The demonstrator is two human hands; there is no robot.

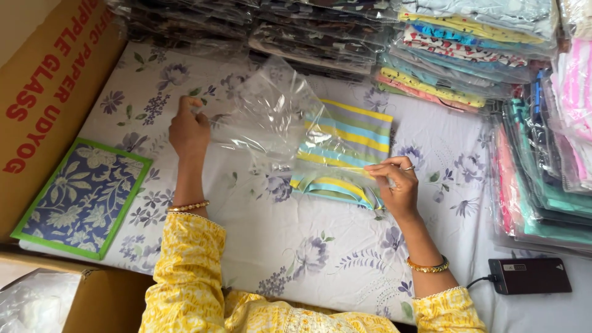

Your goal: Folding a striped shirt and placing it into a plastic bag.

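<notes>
The striped garment (345,154), folded, lies on the flowered sheet (296,240) about halfway inside a clear plastic bag (271,117). The left hand (189,131) pinches the bag's far end and the right hand (394,185) grips the bag's edge at the garment's near end (stacks of bagged clothes (456,49) sit beyond). Judging by this, the bagging step is underway, and finishing it would call for drawing the bag fully over the garment while keeping the fold flat.

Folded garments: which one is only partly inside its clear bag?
The striped yellow, blue and grey garment between the hands, half inside the clear bag; the stacked ones along the far and right edges are fully bagged.
</notes>
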